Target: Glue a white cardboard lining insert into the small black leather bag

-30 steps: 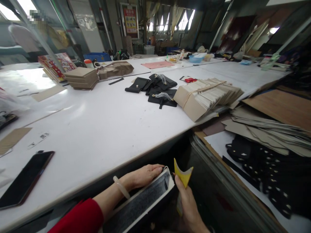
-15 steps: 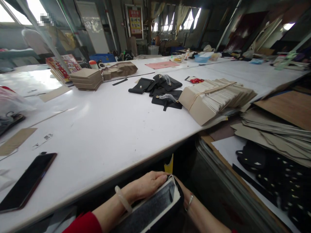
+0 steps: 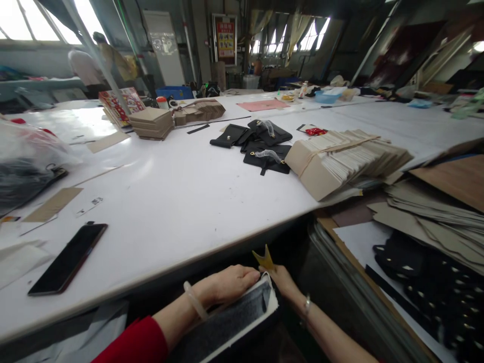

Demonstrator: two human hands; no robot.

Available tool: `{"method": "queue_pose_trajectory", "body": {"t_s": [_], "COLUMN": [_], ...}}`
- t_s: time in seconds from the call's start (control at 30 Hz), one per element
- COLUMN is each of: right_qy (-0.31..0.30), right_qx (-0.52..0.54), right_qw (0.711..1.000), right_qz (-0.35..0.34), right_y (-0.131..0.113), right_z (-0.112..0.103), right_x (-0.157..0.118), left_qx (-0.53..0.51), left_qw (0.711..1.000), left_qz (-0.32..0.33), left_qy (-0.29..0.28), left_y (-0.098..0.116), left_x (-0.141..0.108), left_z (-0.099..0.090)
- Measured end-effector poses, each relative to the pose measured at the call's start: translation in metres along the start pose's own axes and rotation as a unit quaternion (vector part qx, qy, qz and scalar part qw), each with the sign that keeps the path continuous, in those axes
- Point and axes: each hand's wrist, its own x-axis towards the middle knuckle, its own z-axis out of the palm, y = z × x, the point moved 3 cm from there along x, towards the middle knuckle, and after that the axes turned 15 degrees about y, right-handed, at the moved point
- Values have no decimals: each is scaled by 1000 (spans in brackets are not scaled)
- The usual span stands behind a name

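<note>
Below the table's front edge, a dark, open, box-shaped piece [image 3: 242, 317] with a pale raw rim lies tilted in front of me; its lower part runs out of view. My left hand [image 3: 232, 283] is closed over its far long side, with the fingertips near the far corner. Just beyond that corner, my right hand [image 3: 283, 280] is closed on a flat yellow forked piece [image 3: 265, 259], whose two prongs point up and away. Some of the right fingers are hidden behind the corner.
The white table [image 3: 181, 201] carries a phone [image 3: 68, 259], black flap pieces with wrapped handles [image 3: 266, 156] and a tied bundle of grey boards [image 3: 340, 161]. A plastic bag [image 3: 34, 161] lies left. On the right are stacked boards [image 3: 434, 217] and black studded pieces [image 3: 427, 282]. Two people [image 3: 121, 63] stand far back.
My right hand has come out from beside the box-shaped piece to its far corner, and more of the yellow forked piece shows. My left hand stays on the far side. The view has shifted left.
</note>
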Motion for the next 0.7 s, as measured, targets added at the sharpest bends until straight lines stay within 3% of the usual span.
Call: {"method": "queue_pose_trajectory", "body": {"t_s": [0.1, 0.17, 0.23, 0.3, 0.33, 0.4, 0.53, 0.7], "right_qy": [-2, -68, -166, -202, -186, -102, 45, 29], "right_qx": [-47, -85, -188, -311, -355, -396, -447, -485], "right_qw": [999, 992, 967, 928, 909, 885, 820, 730], "right_qz": [22, 57, 47, -48, -112, -222, -355, -481], "right_y": [-7, -17, -31, -50, -60, -79, -107, -128], "right_z": [-54, -83, -95, -93, -89, -79, -66, -45], "right_x": [-8, -21, -36, -43, -44, -40, -27, -18], "left_qx": [-1, -10, -23, -37, -45, -58, -86, -127], "left_qw": [1000, 1000, 999, 998, 996, 994, 989, 985], "left_qz": [2, -5, -21, -45, -59, -82, -99, -84], "left_qy": [5, 8, 17, 33, 40, 51, 67, 84], "left_y": [-1, 0, 0, -2, -3, -7, -12, -8], "left_x": [2, 1, 0, -1, -1, -1, 0, -2], "left_z": [0, -1, -3, -3, -3, -2, 1, 0]}}
